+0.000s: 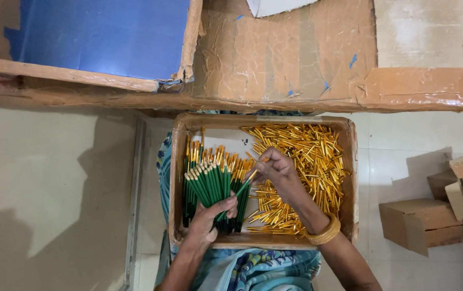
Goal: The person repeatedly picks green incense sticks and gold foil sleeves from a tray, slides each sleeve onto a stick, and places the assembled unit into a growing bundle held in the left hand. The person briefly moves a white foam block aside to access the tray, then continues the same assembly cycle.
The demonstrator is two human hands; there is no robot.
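We see the left hand (207,215) fisted round a bundle of green sticks (210,186) at frame centre, right hand (277,170) pinching one; light, stiff, slick, so we'd grip mid-shaft, clear of the gold caps (301,156).

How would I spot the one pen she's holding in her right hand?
Find the shallow cardboard tray on the person's lap. Between the green bundle in the left hand and the loose gold caps, the right hand pinches one green pen, slanted alone.
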